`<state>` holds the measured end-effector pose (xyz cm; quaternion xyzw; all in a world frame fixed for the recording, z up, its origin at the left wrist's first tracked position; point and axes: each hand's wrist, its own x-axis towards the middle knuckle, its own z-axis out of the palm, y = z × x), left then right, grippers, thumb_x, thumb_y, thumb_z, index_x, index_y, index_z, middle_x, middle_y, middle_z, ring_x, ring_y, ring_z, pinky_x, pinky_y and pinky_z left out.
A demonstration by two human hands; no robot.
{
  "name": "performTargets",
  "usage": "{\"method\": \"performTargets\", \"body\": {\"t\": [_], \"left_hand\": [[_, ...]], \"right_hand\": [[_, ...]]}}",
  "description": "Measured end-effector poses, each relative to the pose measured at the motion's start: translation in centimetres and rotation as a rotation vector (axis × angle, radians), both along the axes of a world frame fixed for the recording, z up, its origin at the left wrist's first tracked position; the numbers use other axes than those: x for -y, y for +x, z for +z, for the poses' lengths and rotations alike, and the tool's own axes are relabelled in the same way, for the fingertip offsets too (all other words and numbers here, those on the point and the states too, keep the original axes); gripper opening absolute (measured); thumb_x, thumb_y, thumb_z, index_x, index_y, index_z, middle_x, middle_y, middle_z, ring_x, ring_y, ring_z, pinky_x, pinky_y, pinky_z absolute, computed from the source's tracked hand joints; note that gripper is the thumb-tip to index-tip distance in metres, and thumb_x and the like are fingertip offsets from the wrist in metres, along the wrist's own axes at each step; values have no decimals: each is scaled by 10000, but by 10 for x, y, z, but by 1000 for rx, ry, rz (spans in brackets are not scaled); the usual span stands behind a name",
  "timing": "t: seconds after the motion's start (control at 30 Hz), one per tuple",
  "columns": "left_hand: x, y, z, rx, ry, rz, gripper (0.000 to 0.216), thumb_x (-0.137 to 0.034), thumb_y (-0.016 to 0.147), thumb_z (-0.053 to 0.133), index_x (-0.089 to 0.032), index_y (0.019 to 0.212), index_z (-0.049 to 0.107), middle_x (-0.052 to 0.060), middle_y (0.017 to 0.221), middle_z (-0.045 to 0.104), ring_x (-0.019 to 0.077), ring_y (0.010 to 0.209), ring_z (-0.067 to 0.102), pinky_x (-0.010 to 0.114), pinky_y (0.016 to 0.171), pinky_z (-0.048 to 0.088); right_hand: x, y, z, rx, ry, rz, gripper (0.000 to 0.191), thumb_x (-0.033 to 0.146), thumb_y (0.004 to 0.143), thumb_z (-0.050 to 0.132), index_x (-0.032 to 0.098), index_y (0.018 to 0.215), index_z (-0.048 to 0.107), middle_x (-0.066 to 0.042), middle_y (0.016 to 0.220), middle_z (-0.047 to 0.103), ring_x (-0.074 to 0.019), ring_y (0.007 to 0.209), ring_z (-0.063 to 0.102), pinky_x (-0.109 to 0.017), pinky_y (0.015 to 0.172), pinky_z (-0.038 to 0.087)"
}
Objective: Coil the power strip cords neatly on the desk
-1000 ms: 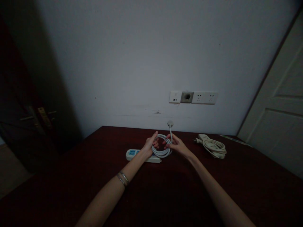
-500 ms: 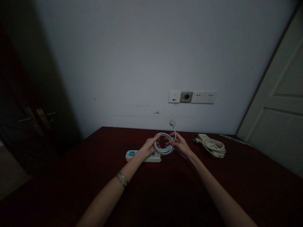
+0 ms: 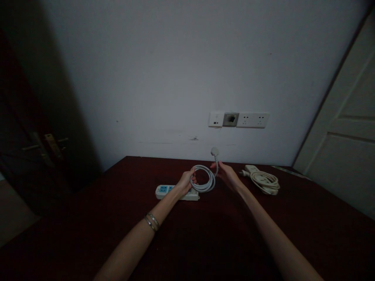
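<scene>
A grey-white power cord (image 3: 207, 188) is wound in a round coil above the dark red tabletop. My left hand (image 3: 186, 182) is closed round the coil's left side. At the right of the coil, the cord's end rises to a white plug (image 3: 215, 151) that points up. My right hand (image 3: 229, 175) has its fingers closed about this rising end, just under the plug, away from the loops. Behind and below my left hand lies a white power strip (image 3: 163, 189) with blue sockets, partly covered by that hand and wrist.
To the right, a second power strip (image 3: 251, 168) lies with its cream cord (image 3: 265, 181) coiled on it. Wall sockets (image 3: 252, 120) and a switch plate (image 3: 215, 119) sit above the table's back edge. A thin flat strip (image 3: 291, 173) lies at the back right.
My right hand has let go of the coil's right side and shifted right and slightly up to the cord end under the plug. My left hand keeps its hold.
</scene>
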<state>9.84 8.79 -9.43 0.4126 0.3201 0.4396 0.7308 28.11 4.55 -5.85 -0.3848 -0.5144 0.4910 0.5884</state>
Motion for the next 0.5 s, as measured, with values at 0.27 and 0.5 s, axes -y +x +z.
{"method": "performTargets", "body": {"t": [0.27, 0.5], "left_hand": [[-2, 0, 1, -98, 54, -15, 359, -487, 764, 566, -160, 664, 455, -88, 436, 336, 52, 350, 322, 204, 424, 316], [1, 2, -1, -230, 156, -156, 423, -568, 718, 555, -161, 651, 460, -78, 428, 365, 66, 369, 369, 221, 460, 354]], "right_hand": [[1, 3, 6, 87, 71, 22, 385, 522, 678, 645, 156, 791, 689, -5, 653, 550, -123, 608, 495, -269, 608, 373], [3, 16, 8, 215, 35, 175, 353, 471, 707, 637, 142, 824, 689, -4, 619, 560, -135, 596, 512, -292, 633, 386]]}}
